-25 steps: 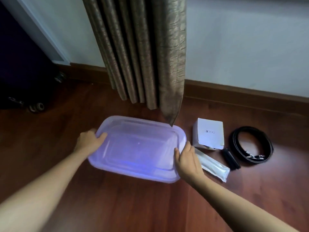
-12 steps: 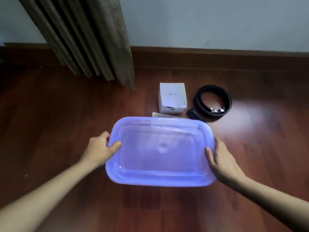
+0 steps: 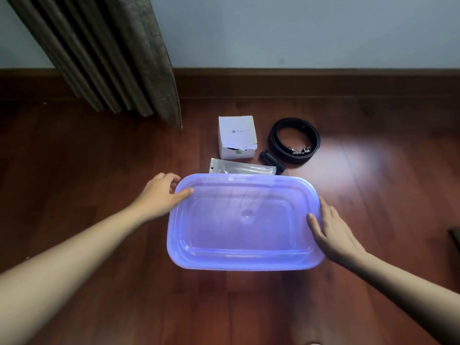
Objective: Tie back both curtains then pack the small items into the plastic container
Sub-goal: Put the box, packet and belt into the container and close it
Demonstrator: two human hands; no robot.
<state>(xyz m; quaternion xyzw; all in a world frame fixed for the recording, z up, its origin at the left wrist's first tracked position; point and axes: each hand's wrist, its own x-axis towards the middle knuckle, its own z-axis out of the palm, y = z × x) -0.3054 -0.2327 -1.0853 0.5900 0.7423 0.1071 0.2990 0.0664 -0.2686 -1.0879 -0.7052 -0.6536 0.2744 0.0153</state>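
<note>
Both left hand [image 3: 159,195] and right hand [image 3: 334,232] touch the container [image 3: 245,260], fingers nearly straight; it partly hides a pouch [image 3: 242,166].

Glossy wood, translucent plastic, woven cloth

The floor [image 3: 99,245] is polished reddish wood; the container [image 3: 244,260] smooth bluish plastic; the curtain [image 3: 119,58] coarse brown cloth; the box [image 3: 236,135] matt white card.

I look down at what seems to be a room in a home. The floor [image 3: 74,170] is dark red-brown wooden boards, and a matching skirting board [image 3: 323,80] runs along a plain pale wall [image 3: 298,28]. A heavy brown pleated curtain [image 3: 112,58] hangs almost to the boards at the left. Personal things lie on the floor: a coiled black belt [image 3: 273,143] and a small white box [image 3: 237,135].
</note>
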